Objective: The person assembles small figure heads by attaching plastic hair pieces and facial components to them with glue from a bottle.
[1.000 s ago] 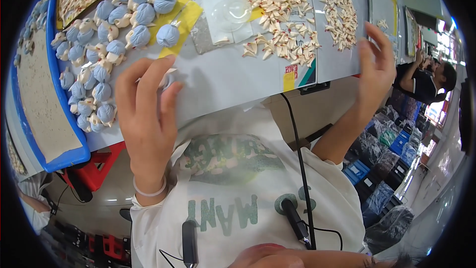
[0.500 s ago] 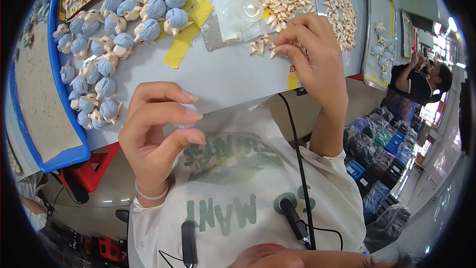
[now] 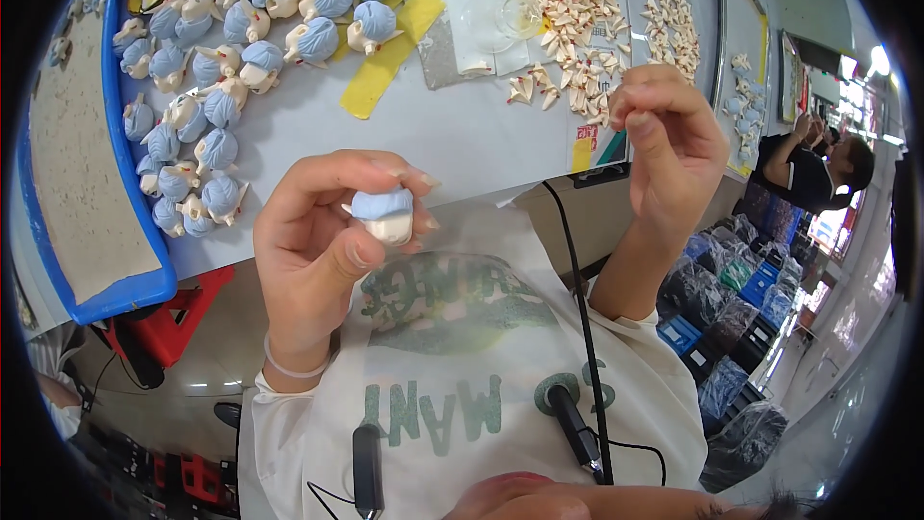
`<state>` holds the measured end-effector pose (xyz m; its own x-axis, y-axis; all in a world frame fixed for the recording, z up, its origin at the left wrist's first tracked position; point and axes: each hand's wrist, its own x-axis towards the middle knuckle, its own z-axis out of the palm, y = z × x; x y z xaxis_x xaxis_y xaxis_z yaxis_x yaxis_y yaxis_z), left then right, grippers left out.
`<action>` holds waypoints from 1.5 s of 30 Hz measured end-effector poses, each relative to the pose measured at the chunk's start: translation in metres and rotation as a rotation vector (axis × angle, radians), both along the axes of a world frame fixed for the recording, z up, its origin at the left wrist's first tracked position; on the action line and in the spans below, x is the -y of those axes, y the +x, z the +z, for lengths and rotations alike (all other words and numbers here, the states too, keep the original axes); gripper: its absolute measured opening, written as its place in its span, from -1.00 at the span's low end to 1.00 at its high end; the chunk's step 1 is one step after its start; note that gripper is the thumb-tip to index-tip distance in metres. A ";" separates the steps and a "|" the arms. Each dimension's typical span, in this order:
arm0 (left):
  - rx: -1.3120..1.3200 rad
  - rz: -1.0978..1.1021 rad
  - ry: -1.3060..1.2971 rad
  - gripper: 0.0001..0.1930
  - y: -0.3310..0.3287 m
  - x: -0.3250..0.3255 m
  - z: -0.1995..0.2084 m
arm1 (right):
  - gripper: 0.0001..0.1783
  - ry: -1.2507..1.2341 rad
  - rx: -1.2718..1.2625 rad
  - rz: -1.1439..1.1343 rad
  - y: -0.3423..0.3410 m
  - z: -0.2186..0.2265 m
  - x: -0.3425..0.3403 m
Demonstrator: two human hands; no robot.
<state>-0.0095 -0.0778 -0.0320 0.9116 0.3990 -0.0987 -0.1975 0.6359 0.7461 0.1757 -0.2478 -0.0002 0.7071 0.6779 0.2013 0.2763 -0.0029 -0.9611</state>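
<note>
Just at the bench's near edge, a small blue-topped doll head held in the left hand

Head camera, looking down: the left hand (image 3: 313, 221) is curled, its thumb and fingers closed around a small doll head (image 3: 387, 212), blue above and cream below, with one pointed bit sticking out on its left. The right hand (image 3: 669, 149) is raised well apart from it, thumb and fingertips drawn together; whether they pinch a tiny piece, I cannot tell.

Beyond, on the pale grey bench (image 3: 462, 154), a crowd of similar blue-and-cream heads (image 3: 221, 111) lies to the left, beside a blue-rimmed tray (image 3: 144, 289). Yellow tape strips (image 3: 380, 67) cross the middle, near a clear round dish (image 3: 515, 14). Right of that, a heap of pointed cream pieces (image 3: 577, 24) with reddish marks lies beyond the right hand, and a second, smaller heap (image 3: 669, 29) lies beside it.

At far right, a person in dark clothes (image 3: 808, 173) is near plastic-covered bins (image 3: 736, 313).
</note>
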 end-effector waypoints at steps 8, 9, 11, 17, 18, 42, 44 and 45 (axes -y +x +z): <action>-0.002 0.007 -0.118 -0.55 0.003 -0.002 0.000 | -0.77 0.158 -0.057 -0.035 -0.002 -0.001 -0.007; 0.000 0.007 -0.121 -0.55 0.003 -0.002 -0.001 | -0.76 0.129 -0.059 -0.040 -0.002 -0.001 -0.007; 0.004 0.000 -0.131 -0.55 0.002 -0.004 -0.001 | -0.77 0.094 -0.077 -0.050 -0.003 0.002 -0.011; 0.048 -0.008 -0.163 -0.55 0.003 -0.008 -0.002 | -0.84 0.023 0.148 0.013 0.023 0.002 -0.028; 0.048 -0.005 -0.166 -0.55 0.003 -0.008 -0.002 | -0.85 0.015 0.237 0.038 0.026 0.004 -0.032; 0.063 0.018 -0.122 -0.59 0.013 -0.006 -0.004 | -0.87 -0.424 0.672 0.235 0.029 0.017 -0.082; 0.161 -0.002 -0.162 -0.60 0.017 -0.003 -0.005 | -0.87 -0.274 0.500 0.220 0.019 0.019 -0.070; 0.163 -0.009 -0.161 -0.60 0.019 -0.002 -0.003 | -0.86 -0.124 0.326 0.212 0.011 0.022 -0.063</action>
